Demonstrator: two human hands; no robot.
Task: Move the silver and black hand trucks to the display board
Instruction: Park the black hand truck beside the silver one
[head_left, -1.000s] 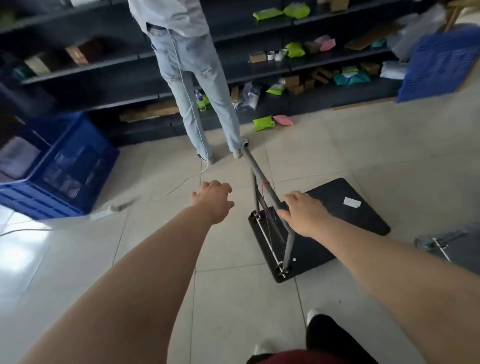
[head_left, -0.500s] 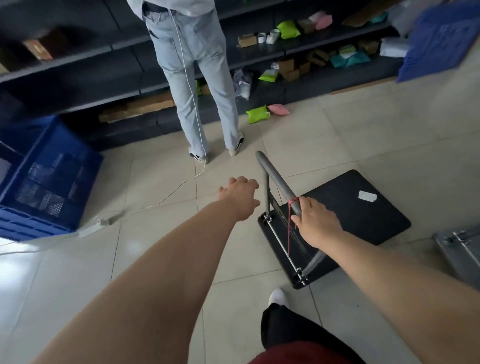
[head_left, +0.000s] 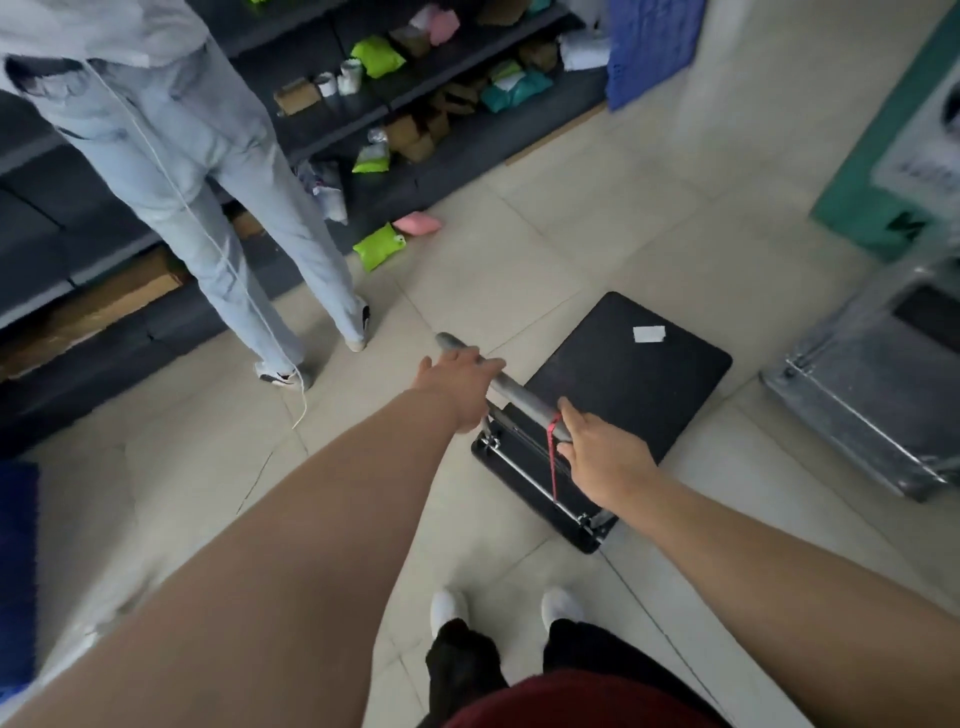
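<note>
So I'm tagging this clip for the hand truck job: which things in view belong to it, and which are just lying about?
Part of the job:
- black hand truck, its handle bar held by the left hand and right hand
- silver hand truck, at the right, untouched

Just lying about:
- green pouch and pink pouch on the floor
- dark shelves with small packages
- blue crate
- a bystander facing the shelves

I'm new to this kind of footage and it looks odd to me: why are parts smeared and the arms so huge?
Head view: the wide-angle lens stretches the forearms near the bottom edge. Motion blur smears the bystander's jeans, the shelves and the silver hand truck at right. The left hand and right hand on the black hand truck's handle stay fairly sharp. Soft daylight, faint shadows, no harsh glare.
</note>
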